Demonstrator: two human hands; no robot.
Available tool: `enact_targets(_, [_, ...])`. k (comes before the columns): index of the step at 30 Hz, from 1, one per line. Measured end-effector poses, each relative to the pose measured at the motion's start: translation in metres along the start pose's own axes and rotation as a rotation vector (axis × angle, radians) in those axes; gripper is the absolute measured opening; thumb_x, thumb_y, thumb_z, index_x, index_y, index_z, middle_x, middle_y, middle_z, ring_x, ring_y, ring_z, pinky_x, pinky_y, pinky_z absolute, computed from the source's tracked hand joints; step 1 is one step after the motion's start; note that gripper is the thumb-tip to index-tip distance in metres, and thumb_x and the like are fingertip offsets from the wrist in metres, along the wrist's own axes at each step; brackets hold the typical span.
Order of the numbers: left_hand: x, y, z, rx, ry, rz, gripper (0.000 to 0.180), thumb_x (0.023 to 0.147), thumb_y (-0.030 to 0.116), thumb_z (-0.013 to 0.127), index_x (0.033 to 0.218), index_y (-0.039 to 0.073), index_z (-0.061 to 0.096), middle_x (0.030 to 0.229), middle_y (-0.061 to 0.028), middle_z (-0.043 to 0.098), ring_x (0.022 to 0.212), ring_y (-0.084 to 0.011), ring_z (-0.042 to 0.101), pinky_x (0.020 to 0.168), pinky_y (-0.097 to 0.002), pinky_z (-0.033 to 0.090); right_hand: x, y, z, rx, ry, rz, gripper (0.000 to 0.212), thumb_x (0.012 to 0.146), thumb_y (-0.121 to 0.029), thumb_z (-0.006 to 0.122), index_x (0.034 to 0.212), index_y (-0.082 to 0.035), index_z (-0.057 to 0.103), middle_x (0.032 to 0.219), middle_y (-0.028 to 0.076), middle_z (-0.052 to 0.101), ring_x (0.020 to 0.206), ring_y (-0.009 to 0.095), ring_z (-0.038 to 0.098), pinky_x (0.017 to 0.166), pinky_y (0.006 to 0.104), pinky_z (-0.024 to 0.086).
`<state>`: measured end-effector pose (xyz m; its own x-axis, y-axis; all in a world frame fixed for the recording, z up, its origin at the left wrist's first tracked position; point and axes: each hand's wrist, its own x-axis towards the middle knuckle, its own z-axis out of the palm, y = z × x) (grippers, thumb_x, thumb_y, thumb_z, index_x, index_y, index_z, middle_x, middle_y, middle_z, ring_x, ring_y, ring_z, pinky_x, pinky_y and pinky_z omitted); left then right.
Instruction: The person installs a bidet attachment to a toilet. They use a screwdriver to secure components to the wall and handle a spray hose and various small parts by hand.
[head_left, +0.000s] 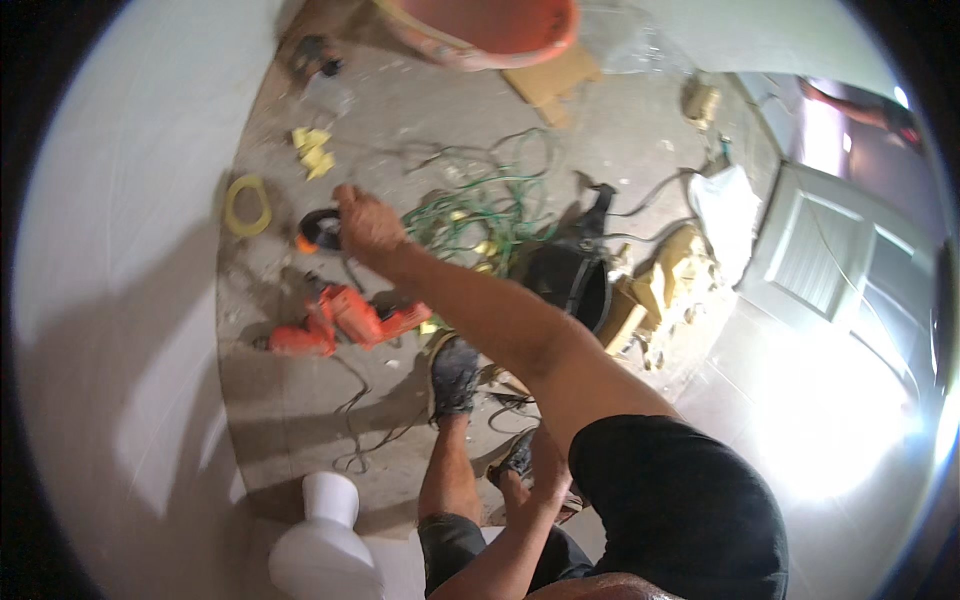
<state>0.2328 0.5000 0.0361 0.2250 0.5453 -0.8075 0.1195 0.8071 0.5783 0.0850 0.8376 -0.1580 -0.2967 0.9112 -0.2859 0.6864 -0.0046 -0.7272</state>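
Note:
My right arm, in a black sleeve, reaches across to the left. At its end my right hand (368,230) is closed, with curled fingers at the edge of a black rounded thing with an orange end (320,230); its exact kind is unclear. A dark cord hangs just below that hand. Beneath it on the floor lie red power tools (350,315), probably drills. My left hand (548,465) is low, near my knees and shoes, partly behind my right arm, so its fingers are hidden. Tangled green cord (485,205) lies right of my right hand.
A yellow coil (247,205) and yellow pieces (313,150) lie near the left wall. An orange tub (490,35) stands at the far side. Right of the cord are a black bag (570,270) and crumpled brown paper (680,275). A white toilet-like fixture (325,545) stands near.

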Motion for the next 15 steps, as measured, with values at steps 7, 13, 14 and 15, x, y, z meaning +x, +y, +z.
enact_targets(7, [-0.008,0.022,0.014,-0.396,0.064,-0.335,0.023,0.094,0.022,0.056,0.081,0.003,0.055,0.073,-0.0052,0.055,0.066,-0.0177,0.053,0.067,-0.0339,0.045,-0.134,0.002,-0.097,0.318,0.152,0.137,0.050,0.078,-0.022,0.077,0.120,0.001,0.062,0.109,0.023,0.061,0.103,0.042,0.063,0.089,0.0463,0.052])
enact_targets(13, [0.001,-0.061,0.048,-0.137,-0.057,-0.148,0.024,0.097,0.024,0.059,0.081,0.005,0.061,0.068,-0.0039,0.059,0.060,-0.0160,0.054,0.059,-0.0330,0.044,-0.285,0.048,-0.204,0.540,0.283,0.428,0.065,0.073,-0.024,0.090,0.124,0.001,0.059,0.111,0.013,0.066,0.103,0.020,0.065,0.090,0.0360,0.054])
enact_targets(14, [-0.004,-0.050,0.041,-0.113,-0.044,-0.192,0.029,0.096,0.027,0.059,0.077,0.006,0.061,0.065,-0.0041,0.058,0.060,-0.0176,0.054,0.060,-0.0349,0.044,-0.305,0.043,-0.214,0.816,0.316,0.500,0.064,0.074,-0.023,0.091,0.124,0.000,0.059,0.109,0.010,0.065,0.103,0.017,0.064,0.090,0.0355,0.054])
enact_targets(15, [0.005,-0.070,0.038,0.380,-0.058,0.457,0.029,0.097,0.029,0.061,0.078,0.006,0.060,0.066,-0.0034,0.058,0.059,-0.0167,0.053,0.057,-0.0335,0.043,-0.324,0.035,-0.233,0.709,0.381,0.486,0.064,0.072,-0.021,0.092,0.122,0.000,0.058,0.109,0.011,0.065,0.101,0.018,0.063,0.090,0.0352,0.054])
